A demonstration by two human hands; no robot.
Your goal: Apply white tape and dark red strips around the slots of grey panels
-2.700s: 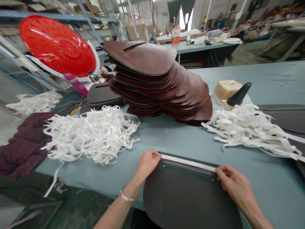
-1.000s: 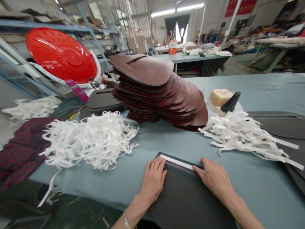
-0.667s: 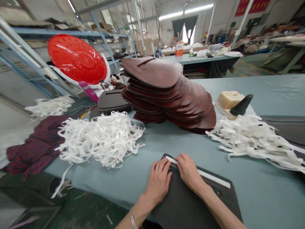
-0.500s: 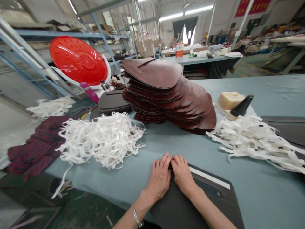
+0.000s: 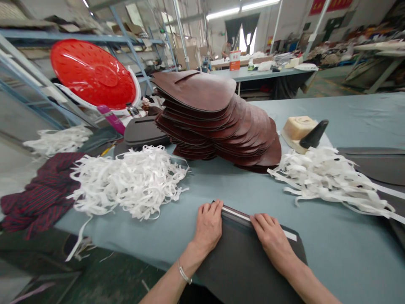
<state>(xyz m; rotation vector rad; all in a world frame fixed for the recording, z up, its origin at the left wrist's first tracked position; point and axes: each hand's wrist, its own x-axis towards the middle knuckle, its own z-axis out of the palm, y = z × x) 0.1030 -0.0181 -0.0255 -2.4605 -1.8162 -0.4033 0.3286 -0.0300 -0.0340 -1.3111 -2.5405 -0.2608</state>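
A dark grey leather-like panel (image 5: pixel 243 261) lies on the table in front of me, with a white strip (image 5: pixel 236 214) along its far edge. At the panel's far left corner, my left hand (image 5: pixel 209 223) has its fingers closed on the edge. My right hand (image 5: pixel 270 234) is farther right along the same edge, its fingers bent together and pressed over the strip. Between the hands the edge looks folded, with a narrower band of white showing. Beyond the right fingers the wider white end of the strip lies flat.
Brown leather pieces (image 5: pixel 218 122) stand in a tall, leaning stack at the back. White strips (image 5: pixel 133 181) are heaped at left, and another heap (image 5: pixel 325 177) lies at right. Near that are a cream block (image 5: pixel 299 128) and a black-handled tool (image 5: pixel 314 134). Striped cloth (image 5: pixel 44 190) hangs at the left edge.
My right hand has slid right along the panel's far edge, away from my left hand. The edge between them now shows folded with a narrow white band. My left hand stays near the corner.
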